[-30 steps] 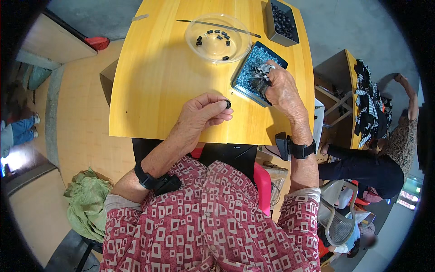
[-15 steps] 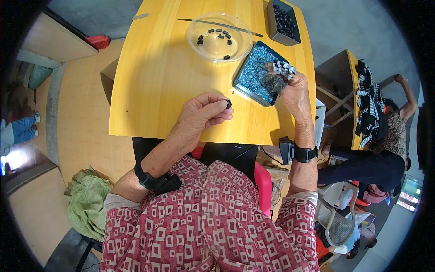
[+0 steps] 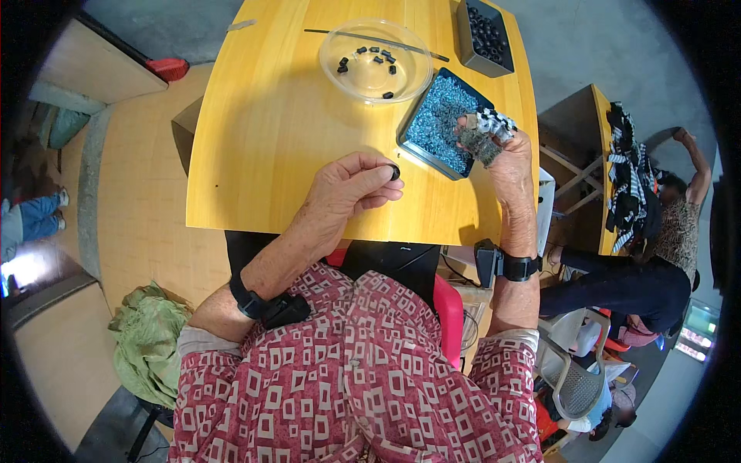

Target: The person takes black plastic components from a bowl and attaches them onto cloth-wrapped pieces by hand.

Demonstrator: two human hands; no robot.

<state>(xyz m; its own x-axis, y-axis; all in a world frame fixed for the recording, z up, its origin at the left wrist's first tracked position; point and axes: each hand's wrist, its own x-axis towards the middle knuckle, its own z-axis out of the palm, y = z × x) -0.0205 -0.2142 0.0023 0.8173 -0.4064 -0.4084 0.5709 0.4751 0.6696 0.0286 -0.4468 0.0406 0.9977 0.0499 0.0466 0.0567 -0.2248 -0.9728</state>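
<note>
My left hand (image 3: 343, 189) pinches a small round black piece (image 3: 394, 172) between thumb and fingertips, above the near part of the yellow table. Over the right side of a dark tray (image 3: 426, 160) is my right hand (image 3: 509, 166), its fingers bent together. Black-and-white patterned and grey fuzzy covers (image 3: 482, 145) wrap some of those fingers. Many tiny shiny blue pieces (image 3: 438, 116) fill the tray. Whatever lies between the right fingertips, if anything, is hidden.
A clear round bowl (image 3: 345, 86) with several small black parts (image 3: 377, 59) stands beyond the hands, a thin dark rod (image 3: 316, 32) by it. A grey bin (image 3: 494, 66) of black pieces sits far right. Another person (image 3: 656, 262) is at a table on the right.
My right hand has shifted slightly right over the tray, its fingers curling closer together. The left hand has barely moved and keeps the black piece.
</note>
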